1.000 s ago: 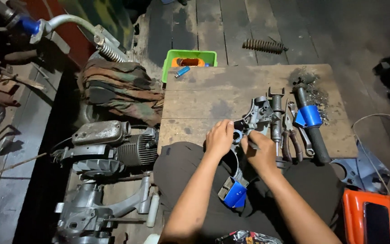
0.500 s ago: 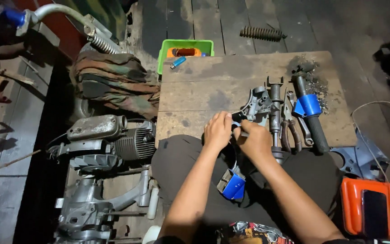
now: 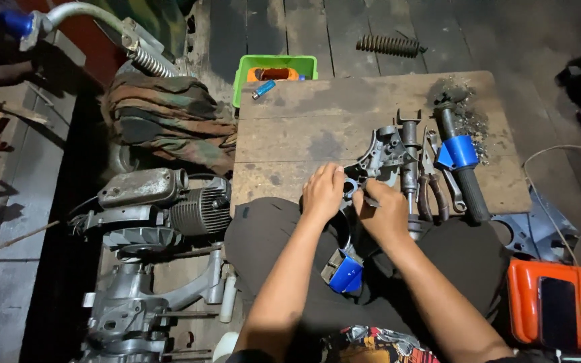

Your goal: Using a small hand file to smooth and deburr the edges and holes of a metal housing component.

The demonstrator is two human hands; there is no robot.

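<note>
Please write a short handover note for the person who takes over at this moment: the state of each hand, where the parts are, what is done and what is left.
Left hand: fingers on the grey metal housing at the near edge of the wooden board.
Right hand: pinching a thin tool against the same housing; its tip is hidden.
Nearby: pliers, a wrench and a blue-collared handle to the right; a blue part on the lap.
Done: housing lies apart from the engine on the floor.
Left: the work on the housing looks unfinished; all other parts lie loose.
</note>
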